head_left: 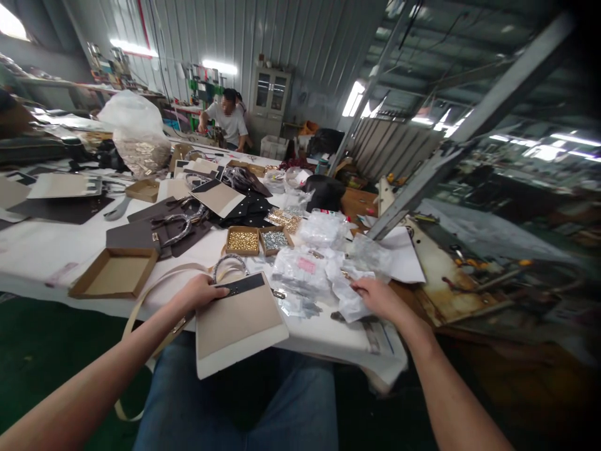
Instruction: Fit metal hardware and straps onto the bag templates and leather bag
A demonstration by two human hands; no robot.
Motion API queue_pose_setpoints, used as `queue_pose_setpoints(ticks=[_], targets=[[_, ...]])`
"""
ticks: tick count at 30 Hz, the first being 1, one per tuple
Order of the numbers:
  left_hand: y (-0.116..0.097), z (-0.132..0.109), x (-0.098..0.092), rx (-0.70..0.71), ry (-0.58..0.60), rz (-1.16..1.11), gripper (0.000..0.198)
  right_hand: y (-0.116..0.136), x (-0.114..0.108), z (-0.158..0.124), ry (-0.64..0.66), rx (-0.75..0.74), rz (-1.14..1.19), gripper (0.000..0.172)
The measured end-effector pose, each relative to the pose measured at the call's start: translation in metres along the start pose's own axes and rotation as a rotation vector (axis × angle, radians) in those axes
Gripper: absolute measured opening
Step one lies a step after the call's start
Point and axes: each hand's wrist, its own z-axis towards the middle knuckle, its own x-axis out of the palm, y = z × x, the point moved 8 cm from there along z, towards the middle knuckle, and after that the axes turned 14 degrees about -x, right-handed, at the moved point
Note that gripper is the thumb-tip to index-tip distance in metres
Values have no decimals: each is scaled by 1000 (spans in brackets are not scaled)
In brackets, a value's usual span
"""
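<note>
My left hand [206, 292] grips the top left corner of a beige bag panel [239, 326] with a dark strip along its top. The panel tilts over the table's front edge above my lap. A wrapped bag handle [230, 263] arches behind it, and a long cream strap [136, 319] hangs to the left. A small metal fitting [278, 294] sticks out at the panel's right edge. My right hand [375, 297] reaches over a white plastic bag [350, 297], its fingers pinched. Something small and gold-coloured shows near the fingertips; what it is cannot be made out.
Small boxes of gold hardware [243, 241] and silver hardware [274, 240] stand mid-table. A shallow cardboard tray [115, 273] lies at left. Dark bags [173, 228] and clear plastic packets [300, 272] lie around. A slanting metal post [413, 188] rises at right. Another person [228, 122] works farther back.
</note>
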Motion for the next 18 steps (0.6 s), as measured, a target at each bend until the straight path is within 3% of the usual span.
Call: queue_pose_setpoints(ticks=[3, 9, 15, 18], targets=[[-5, -6, -1, 4, -3, 20, 50, 0, 4, -7, 6, -8, -19, 30], [-9, -14, -1, 3, 12, 16, 49, -18, -9, -5, -112, 169, -118, 33], [-5, -8, 1, 15, 1, -6, 49, -28, -39, -11, -239, 174, -219, 49], [-2, -1, 4, 30, -8, -13, 52, -52, -57, -35, -336, 372, -192, 72]])
